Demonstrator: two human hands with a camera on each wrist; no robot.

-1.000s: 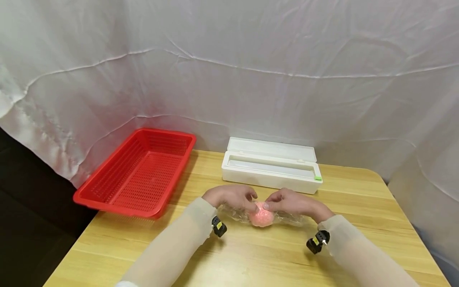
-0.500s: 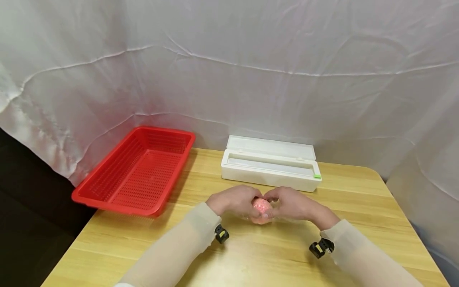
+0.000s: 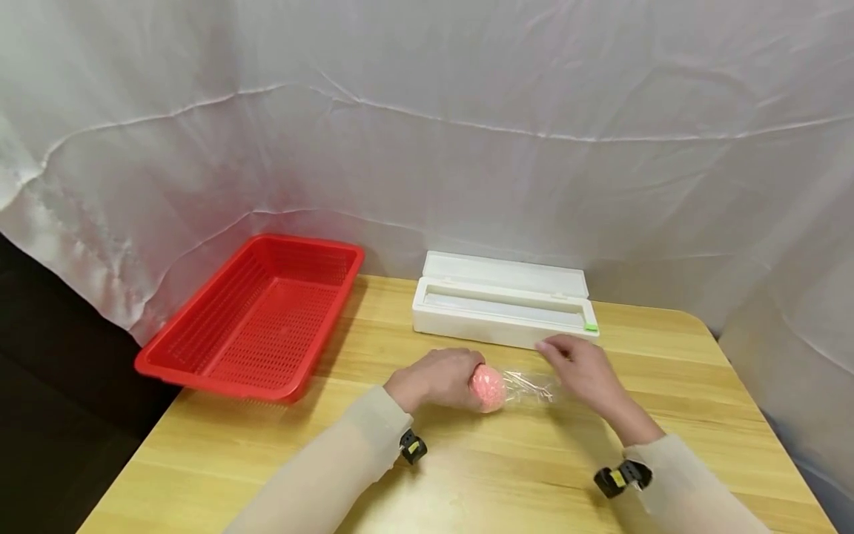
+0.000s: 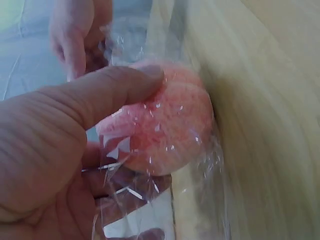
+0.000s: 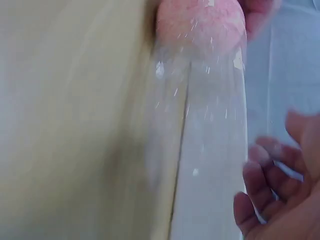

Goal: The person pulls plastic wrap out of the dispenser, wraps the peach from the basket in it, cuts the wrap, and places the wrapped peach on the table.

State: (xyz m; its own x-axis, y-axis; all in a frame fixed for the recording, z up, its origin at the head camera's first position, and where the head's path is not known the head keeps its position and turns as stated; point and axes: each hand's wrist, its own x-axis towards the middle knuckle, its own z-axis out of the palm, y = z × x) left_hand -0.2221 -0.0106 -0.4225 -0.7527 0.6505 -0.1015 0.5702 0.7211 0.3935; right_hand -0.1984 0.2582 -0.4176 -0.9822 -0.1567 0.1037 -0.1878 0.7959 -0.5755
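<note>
A round pink ball (image 3: 489,389), mottled on its surface and wrapped in clear cling film (image 3: 528,387), is in my left hand (image 3: 440,378). The left wrist view has the thumb across the ball (image 4: 165,120) and the fingers beneath it. Loose film (image 5: 200,110) trails from the ball toward the right, and more hangs on the other side in the left wrist view. My right hand (image 3: 590,374) is apart from the ball, beyond the film's loose end. Its fingers are loosely bent with nothing between them in the right wrist view.
Behind the hands stands a long white cling film box (image 3: 500,326), its lid raised and a green tab at its right end. A red perforated basket (image 3: 313,363) sits at the left of the wooden table (image 3: 507,475). Grey cloth (image 3: 467,178) hangs behind.
Both hands were together at the ball; my right hand has moved off to the right, while the left keeps the ball. The film on the right side now lies stretched out in view.
</note>
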